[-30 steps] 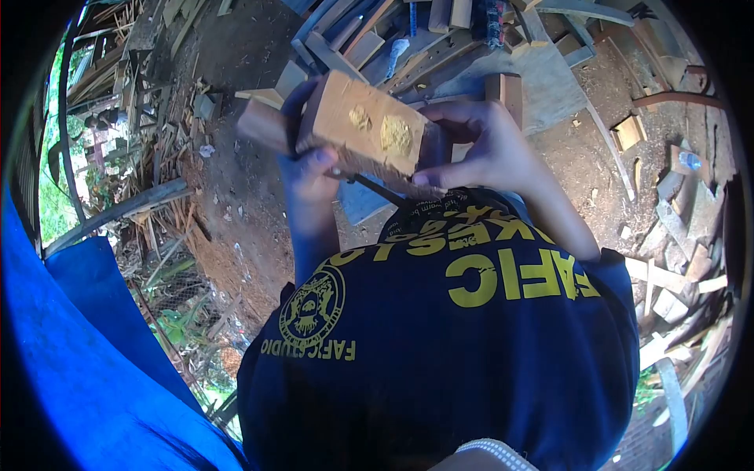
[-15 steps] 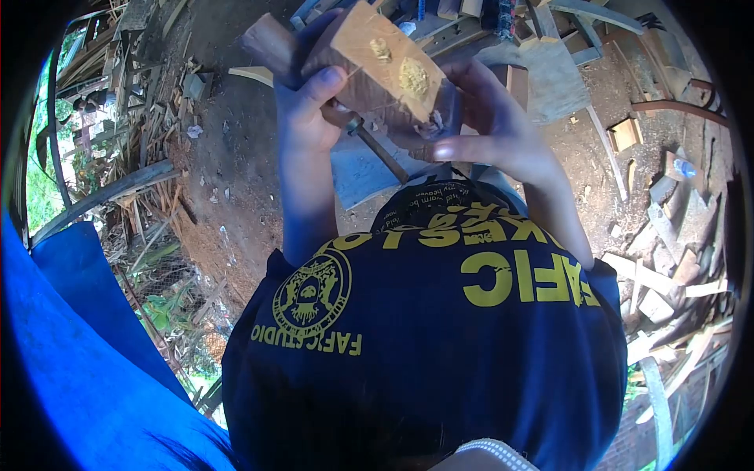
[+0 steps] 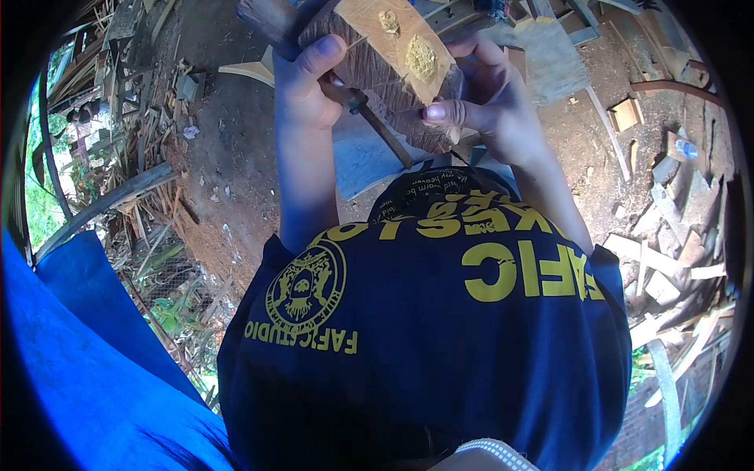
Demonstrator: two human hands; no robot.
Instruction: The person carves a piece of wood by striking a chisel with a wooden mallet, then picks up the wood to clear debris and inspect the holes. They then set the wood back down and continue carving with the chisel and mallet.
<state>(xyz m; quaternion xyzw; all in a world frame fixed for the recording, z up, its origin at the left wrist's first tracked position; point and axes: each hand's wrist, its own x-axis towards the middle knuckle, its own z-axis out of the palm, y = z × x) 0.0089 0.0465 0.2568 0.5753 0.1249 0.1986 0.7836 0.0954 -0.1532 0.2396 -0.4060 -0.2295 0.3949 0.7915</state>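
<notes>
A wooden block (image 3: 377, 74) with two yellowish rough patches on its light face is held up at the top middle. My left hand (image 3: 310, 82) is closed round a chisel (image 3: 377, 127) with a metal blade pointing down to the right, and round a dark wooden handle (image 3: 267, 27) beside the block. My right hand (image 3: 495, 106) grips the block's right end, thumb at its lower corner. The fingers behind the block are partly hidden.
Blue sheeting (image 3: 102, 361) hangs at the lower left. Wood scraps (image 3: 660, 267) lie at the right, and a heap of offcuts (image 3: 133, 102) at the left. A grey board (image 3: 550, 63) lies on the dirt floor beyond my right hand.
The block has tilted and shifted slightly, showing more of its dark side. My right thumb has moved up onto the block's lower corner. The chisel has shifted slightly.
</notes>
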